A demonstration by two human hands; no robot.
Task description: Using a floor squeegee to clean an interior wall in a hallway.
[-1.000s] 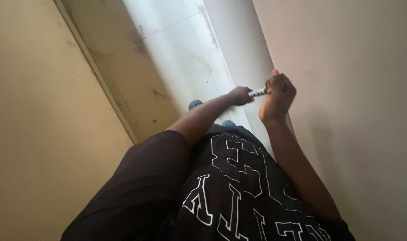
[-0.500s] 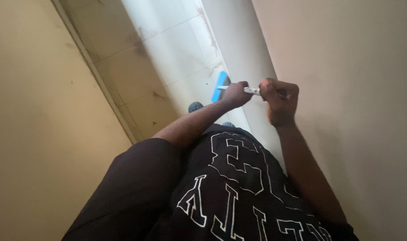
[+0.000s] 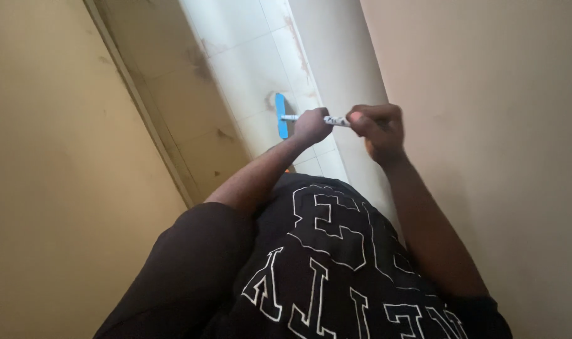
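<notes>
Both my hands grip the thin white handle [image 3: 336, 120] of a mop. My left hand [image 3: 311, 124] is lower on the handle, nearer the head. My right hand [image 3: 375, 125] closes around the upper end. The blue mop head [image 3: 281, 115] lies flat on the pale tiled floor [image 3: 248, 56], just beyond my left hand. My black shirt with white outlined lettering [image 3: 323, 263] fills the lower part of the view.
I stand in a narrow passage. A beige wall [image 3: 47, 188] rises on the left and a pinkish wall [image 3: 499, 125] on the right. Reddish stains mark the floor near the right wall [image 3: 298, 37]. A dark skirting line [image 3: 141, 113] runs along the left wall.
The blue mop head came into view and slid farther out along the floor. Both hands shifted slightly left and up with the handle.
</notes>
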